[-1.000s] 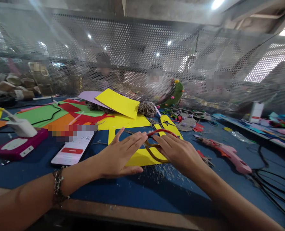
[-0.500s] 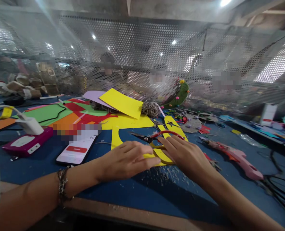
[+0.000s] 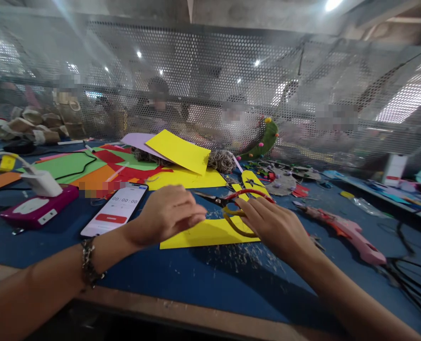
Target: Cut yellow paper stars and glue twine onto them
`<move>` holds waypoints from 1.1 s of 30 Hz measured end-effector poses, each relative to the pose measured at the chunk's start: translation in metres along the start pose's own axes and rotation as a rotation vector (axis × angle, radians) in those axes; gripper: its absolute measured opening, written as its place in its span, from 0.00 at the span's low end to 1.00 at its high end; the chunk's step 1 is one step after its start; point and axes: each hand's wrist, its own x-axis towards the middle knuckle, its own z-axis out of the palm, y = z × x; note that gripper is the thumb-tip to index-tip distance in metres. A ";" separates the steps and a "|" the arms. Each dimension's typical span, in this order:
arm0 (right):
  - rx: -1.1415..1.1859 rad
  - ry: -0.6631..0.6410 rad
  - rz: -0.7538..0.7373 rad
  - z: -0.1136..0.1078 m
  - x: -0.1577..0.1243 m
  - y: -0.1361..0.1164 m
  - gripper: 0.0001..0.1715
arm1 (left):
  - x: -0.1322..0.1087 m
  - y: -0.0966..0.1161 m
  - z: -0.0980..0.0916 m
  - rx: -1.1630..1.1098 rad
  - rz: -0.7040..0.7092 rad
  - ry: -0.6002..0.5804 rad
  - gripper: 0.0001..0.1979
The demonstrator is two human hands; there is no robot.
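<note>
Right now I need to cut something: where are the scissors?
In the head view, the scissors lie just right of centre, handles on the yellow sheet, at the fingertips of the right hand.

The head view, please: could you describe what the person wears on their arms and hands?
No sleeves or gloves show. The left hand has a dark, silvery beaded bracelet at the wrist; the right hand shows no ring or band.

Sheet (image 3: 210, 233) lies on table (image 3: 210, 284), centre. Left hand (image 3: 168, 213) over sheet's left end. Right hand (image 3: 270, 225) at its right end, touching scissors (image 3: 228, 201), which lie across sheet's far edge. Phone (image 3: 115, 209) left of left hand. Glue gun (image 3: 342, 229) right of right hand. Mesh screen (image 3: 210, 85) behind table.
</note>
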 end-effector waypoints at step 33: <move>0.085 0.068 -0.116 -0.009 0.005 -0.022 0.15 | 0.009 -0.002 0.004 -0.370 -0.310 -0.422 0.10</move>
